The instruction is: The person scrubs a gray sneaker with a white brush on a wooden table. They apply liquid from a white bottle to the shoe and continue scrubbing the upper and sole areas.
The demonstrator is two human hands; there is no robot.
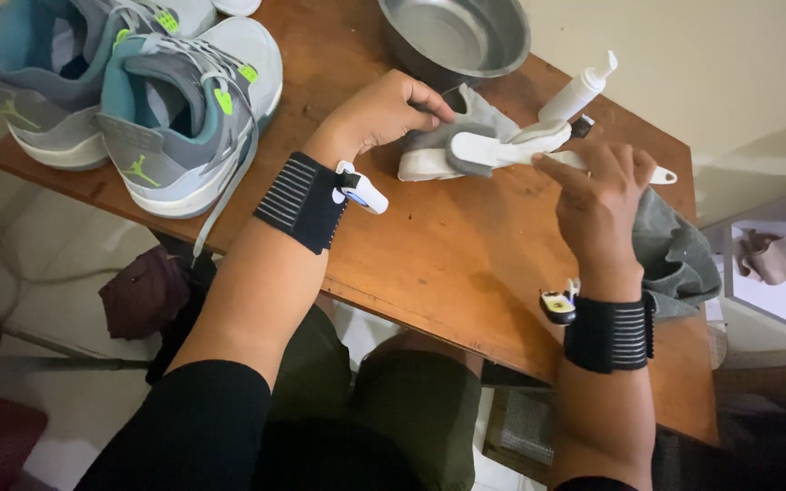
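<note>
Centrally on the wooden table (429, 264): left hand (384, 114) curled shut, fingers pinching the grey cloth (466, 127) bunched against the table. Right hand (598, 195) loosely closed round the white brush handle (525, 150), fingertips on top, brush lying across the cloth between both hands. Black bands on both wrists. Just behind the brush, a white squeeze bottle (579, 91); beyond it a steel bowl (457, 36). Far left, two grey sneakers (138, 100); under the right hand, a darker grey rag (680, 255)
</note>
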